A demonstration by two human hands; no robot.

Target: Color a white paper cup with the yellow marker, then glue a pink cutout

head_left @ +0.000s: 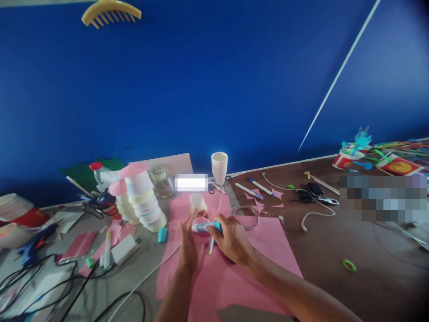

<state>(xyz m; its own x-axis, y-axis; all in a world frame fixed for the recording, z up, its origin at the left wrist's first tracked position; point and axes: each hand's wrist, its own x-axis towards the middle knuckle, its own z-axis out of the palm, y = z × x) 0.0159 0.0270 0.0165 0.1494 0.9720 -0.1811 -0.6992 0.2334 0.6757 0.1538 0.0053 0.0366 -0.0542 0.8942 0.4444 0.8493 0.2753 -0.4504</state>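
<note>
- Over the pink paper sheet (268,255), the right hand (231,239) grips a blue-capped marker (206,226), tip toward the work
- left hand (188,245) clasps a pink paper piece (201,232), steadying it

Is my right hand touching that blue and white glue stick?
Touching. The head view shows the right hand with fingers wrapped over the glue stick.

Two bare forearms, no sleeves, rings or watch visible.
</note>
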